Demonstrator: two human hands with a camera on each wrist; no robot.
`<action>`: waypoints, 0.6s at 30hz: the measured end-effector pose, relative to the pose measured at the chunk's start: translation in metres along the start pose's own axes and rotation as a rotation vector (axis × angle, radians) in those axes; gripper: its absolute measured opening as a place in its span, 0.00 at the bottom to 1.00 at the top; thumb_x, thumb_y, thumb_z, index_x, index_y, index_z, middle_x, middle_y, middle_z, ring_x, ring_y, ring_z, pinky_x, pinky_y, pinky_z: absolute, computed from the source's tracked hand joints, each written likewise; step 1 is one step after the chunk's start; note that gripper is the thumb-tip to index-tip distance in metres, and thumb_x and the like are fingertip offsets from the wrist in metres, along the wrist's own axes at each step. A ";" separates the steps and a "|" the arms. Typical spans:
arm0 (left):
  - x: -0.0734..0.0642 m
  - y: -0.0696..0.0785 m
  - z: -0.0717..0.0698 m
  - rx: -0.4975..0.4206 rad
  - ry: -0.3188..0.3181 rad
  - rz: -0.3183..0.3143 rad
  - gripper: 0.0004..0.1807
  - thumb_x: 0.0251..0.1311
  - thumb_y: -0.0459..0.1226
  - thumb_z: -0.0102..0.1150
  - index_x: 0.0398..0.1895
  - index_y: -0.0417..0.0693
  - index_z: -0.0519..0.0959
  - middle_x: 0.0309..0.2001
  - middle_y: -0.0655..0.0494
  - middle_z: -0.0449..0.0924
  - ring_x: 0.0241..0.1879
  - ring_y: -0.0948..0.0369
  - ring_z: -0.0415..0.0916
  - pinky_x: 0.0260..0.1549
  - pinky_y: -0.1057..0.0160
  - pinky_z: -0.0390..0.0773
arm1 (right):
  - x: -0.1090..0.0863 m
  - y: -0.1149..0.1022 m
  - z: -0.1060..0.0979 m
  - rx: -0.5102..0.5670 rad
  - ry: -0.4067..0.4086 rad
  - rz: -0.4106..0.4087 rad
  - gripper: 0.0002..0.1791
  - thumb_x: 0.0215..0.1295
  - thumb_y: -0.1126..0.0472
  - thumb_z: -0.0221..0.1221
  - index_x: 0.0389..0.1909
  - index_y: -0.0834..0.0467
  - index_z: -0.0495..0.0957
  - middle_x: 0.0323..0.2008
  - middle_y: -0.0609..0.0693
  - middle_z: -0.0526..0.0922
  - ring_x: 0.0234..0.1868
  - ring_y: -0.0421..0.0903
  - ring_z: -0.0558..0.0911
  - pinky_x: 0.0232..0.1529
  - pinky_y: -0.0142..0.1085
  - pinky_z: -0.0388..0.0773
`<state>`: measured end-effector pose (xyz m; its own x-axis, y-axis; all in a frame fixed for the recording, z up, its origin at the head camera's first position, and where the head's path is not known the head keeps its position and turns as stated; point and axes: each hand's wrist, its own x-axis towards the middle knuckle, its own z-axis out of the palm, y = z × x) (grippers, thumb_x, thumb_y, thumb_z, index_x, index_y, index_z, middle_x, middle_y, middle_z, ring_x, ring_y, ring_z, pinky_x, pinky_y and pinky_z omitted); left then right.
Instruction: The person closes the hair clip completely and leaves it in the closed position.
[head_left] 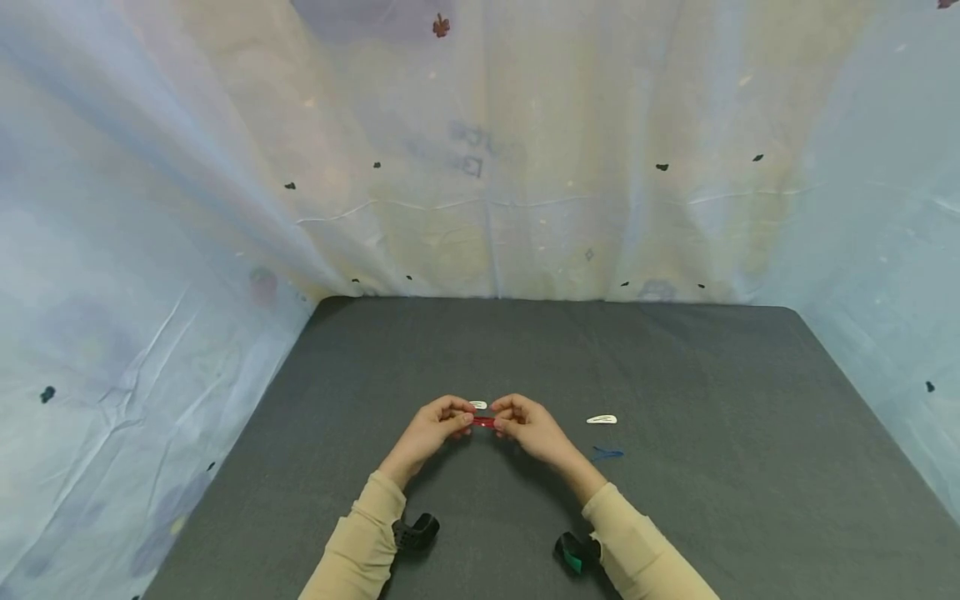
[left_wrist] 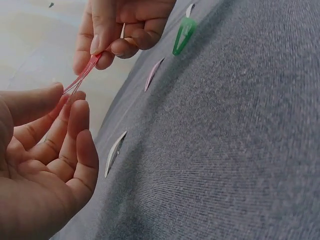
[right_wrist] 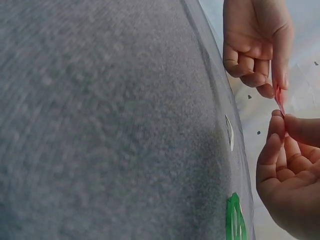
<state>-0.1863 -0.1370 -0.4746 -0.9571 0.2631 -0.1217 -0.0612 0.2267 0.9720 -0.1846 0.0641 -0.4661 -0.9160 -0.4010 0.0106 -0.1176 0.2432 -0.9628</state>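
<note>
A slim red snap hair clip (head_left: 483,422) is held above the dark table by both hands. My left hand (head_left: 437,423) pinches one end between thumb and fingers, and my right hand (head_left: 531,429) pinches the other. In the left wrist view the clip (left_wrist: 86,72) slants between the fingertips, its thin strips spread apart near the left thumb. Just beyond the hands lies a white hair clip (head_left: 479,405). A pink clip (left_wrist: 154,74) and a green clip (left_wrist: 184,36) show on the cloth in the left wrist view.
Right of the hands lie another white clip (head_left: 602,419) and a clip that looks blue (head_left: 606,454) in the head view. Dark grey cloth covers the table (head_left: 690,500). A pale patterned curtain (head_left: 525,167) stands behind and at both sides. Black wrist devices (head_left: 417,532) hang by the sleeves.
</note>
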 end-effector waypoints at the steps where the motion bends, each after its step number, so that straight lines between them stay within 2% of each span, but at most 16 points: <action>1: 0.000 0.000 0.000 -0.014 -0.004 -0.001 0.13 0.62 0.36 0.56 0.47 0.39 0.75 0.39 0.36 0.79 0.35 0.58 0.77 0.36 0.62 0.73 | 0.000 0.000 0.000 0.009 -0.006 0.000 0.14 0.64 0.69 0.53 0.49 0.71 0.72 0.36 0.67 0.79 0.34 0.57 0.79 0.35 0.43 0.77; 5: 0.000 -0.003 -0.002 -0.061 -0.024 -0.001 0.13 0.61 0.35 0.56 0.46 0.36 0.74 0.32 0.51 0.80 0.33 0.62 0.76 0.36 0.64 0.73 | -0.001 0.001 0.001 0.047 -0.021 -0.004 0.13 0.64 0.70 0.53 0.48 0.71 0.72 0.35 0.66 0.79 0.33 0.46 0.79 0.40 0.45 0.78; 8: 0.001 -0.005 -0.002 -0.092 -0.036 0.007 0.13 0.60 0.33 0.57 0.45 0.34 0.73 0.29 0.61 0.79 0.32 0.64 0.76 0.36 0.65 0.73 | -0.001 0.001 0.002 0.074 -0.021 0.010 0.13 0.64 0.69 0.53 0.47 0.71 0.72 0.35 0.64 0.79 0.33 0.41 0.78 0.41 0.43 0.78; 18: 0.001 -0.007 -0.001 -0.141 -0.042 0.020 0.09 0.58 0.31 0.58 0.40 0.36 0.73 0.27 0.63 0.78 0.29 0.66 0.77 0.35 0.64 0.73 | -0.003 0.000 0.003 0.118 -0.004 0.053 0.08 0.61 0.72 0.54 0.40 0.70 0.70 0.29 0.56 0.79 0.31 0.40 0.78 0.40 0.40 0.77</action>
<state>-0.1867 -0.1393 -0.4812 -0.9460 0.3057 -0.1078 -0.0845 0.0883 0.9925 -0.1810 0.0624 -0.4671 -0.9184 -0.3935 -0.0423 -0.0224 0.1584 -0.9871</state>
